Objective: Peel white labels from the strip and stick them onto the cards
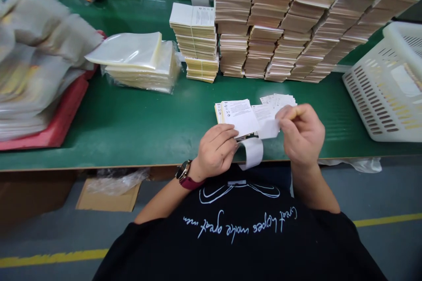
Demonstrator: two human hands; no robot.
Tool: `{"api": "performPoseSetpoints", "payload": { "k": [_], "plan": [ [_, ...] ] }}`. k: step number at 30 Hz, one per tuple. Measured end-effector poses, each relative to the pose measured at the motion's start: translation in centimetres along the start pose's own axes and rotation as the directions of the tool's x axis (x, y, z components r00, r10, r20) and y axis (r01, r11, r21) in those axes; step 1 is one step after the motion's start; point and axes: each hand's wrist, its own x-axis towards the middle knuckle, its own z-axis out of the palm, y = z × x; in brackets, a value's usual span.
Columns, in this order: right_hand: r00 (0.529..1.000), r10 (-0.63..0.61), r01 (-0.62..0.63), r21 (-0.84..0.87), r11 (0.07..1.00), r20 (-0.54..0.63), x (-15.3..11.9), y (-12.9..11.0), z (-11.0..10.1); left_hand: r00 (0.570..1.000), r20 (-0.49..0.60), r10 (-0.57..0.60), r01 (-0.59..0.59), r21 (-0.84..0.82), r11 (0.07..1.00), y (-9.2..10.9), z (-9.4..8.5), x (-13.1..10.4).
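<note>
My left hand (217, 149) is closed on the near edge of a small stack of printed white cards (240, 116), thumb and fingers pressed at its lower left corner. Just below those fingers a curled white paper strip (253, 153) hangs over the table edge; where its upper end goes is hidden. To the right, my right hand (303, 134) pinches thumb against forefinger at the corner of a blank white paper slip (268, 128). Behind that slip, more printed cards (278, 100) lie fanned out on the green table.
Tall stacks of cards (263, 4) stand along the back, beside a banded card stack (193, 30). Clear plastic bags (138, 59) lie left of it. A red tray (70, 112) holds filled bags at far left. A white slotted basket (379, 83) stands at right.
</note>
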Motion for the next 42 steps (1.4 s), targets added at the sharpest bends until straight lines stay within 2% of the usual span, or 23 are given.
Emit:
{"api": "performPoseSetpoints", "payload": {
  "k": [2, 5, 8, 13, 16, 17, 19, 21, 23, 26, 29, 34, 37, 39, 42],
  "plan": [
    [0.989, 0.144, -0.144, -0.019, 0.989, 0.021, 1.7, 0.9, 0.4, 1.000, 0.000, -0.004, 0.004, -0.009, 1.000, -0.1, 0.1, -0.1],
    [0.924, 0.342, -0.343, -0.026, 0.939, 0.168, 3.2, 1.9, 1.5, 1.000, -0.019, 0.003, -0.003, -0.015, 1.000, 0.0, 0.2, -0.2],
    [0.884, 0.407, -0.411, -0.033, 0.911, 0.231, 3.6, 2.0, 2.6, 0.999, -0.042, -0.007, 0.007, 0.006, 1.000, 0.1, 0.2, -0.2],
    [0.894, 0.389, -0.366, -0.138, 0.920, 0.222, 3.3, 1.9, 3.3, 0.999, -0.055, 0.002, -0.001, 0.018, 1.000, 0.2, 0.2, -0.1],
    [0.915, 0.331, -0.255, -0.306, 0.917, 0.229, 2.8, 1.9, 3.5, 1.000, -0.016, 0.002, -0.002, 0.006, 1.000, 0.2, 0.2, 0.0],
    [0.928, 0.296, -0.186, -0.404, 0.895, 0.228, 2.6, 1.8, 3.5, 1.000, -0.002, 0.000, 0.000, 0.010, 1.000, 0.2, 0.2, 0.0],
    [0.950, 0.232, -0.060, -0.603, 0.796, 0.211, 2.3, 1.7, 3.5, 1.000, 0.015, -0.004, 0.004, 0.022, 1.000, 0.2, 0.3, 0.0],
    [0.956, 0.234, -0.043, -0.704, 0.709, 0.177, 2.3, 1.7, 3.2, 1.000, 0.009, -0.010, 0.010, 0.029, 1.000, 0.2, 0.4, -0.1],
    [0.926, 0.336, -0.142, -0.668, 0.730, 0.170, 2.4, 1.9, 2.8, 1.000, -0.002, -0.010, 0.010, 0.031, 0.999, 0.2, 0.4, -0.1],
    [0.867, 0.453, -0.315, -0.476, 0.821, 0.206, 2.7, 2.3, 2.4, 1.000, 0.003, 0.003, -0.003, 0.042, 0.999, 0.3, 0.5, -0.1],
    [0.877, 0.436, -0.361, -0.321, 0.876, 0.204, 2.9, 2.5, 2.5, 1.000, 0.018, 0.015, -0.016, 0.051, 0.999, 0.3, 0.5, -0.1],
    [0.897, 0.411, -0.365, -0.250, 0.897, 0.165, 2.5, 2.2, 2.6, 0.999, 0.036, 0.016, -0.018, 0.064, 0.998, 0.2, 0.7, -0.4],
    [0.936, 0.350, -0.328, -0.266, 0.906, 0.037, 1.9, 3.0, 1.2, 1.000, 0.022, 0.021, -0.022, 0.060, 0.998, 0.0, 0.8, -0.6],
    [0.953, 0.299, -0.298, -0.350, 0.888, -0.052, 1.5, 4.0, -0.3, 1.000, -0.016, 0.015, -0.014, 0.054, 0.998, -0.1, 0.8, -0.7],
    [0.965, 0.254, -0.241, -0.602, 0.762, -0.065, 0.6, 5.3, -2.4, 0.997, -0.077, -0.002, 0.005, 0.038, 0.999, -0.2, 0.5, -0.7]
  ]
}}
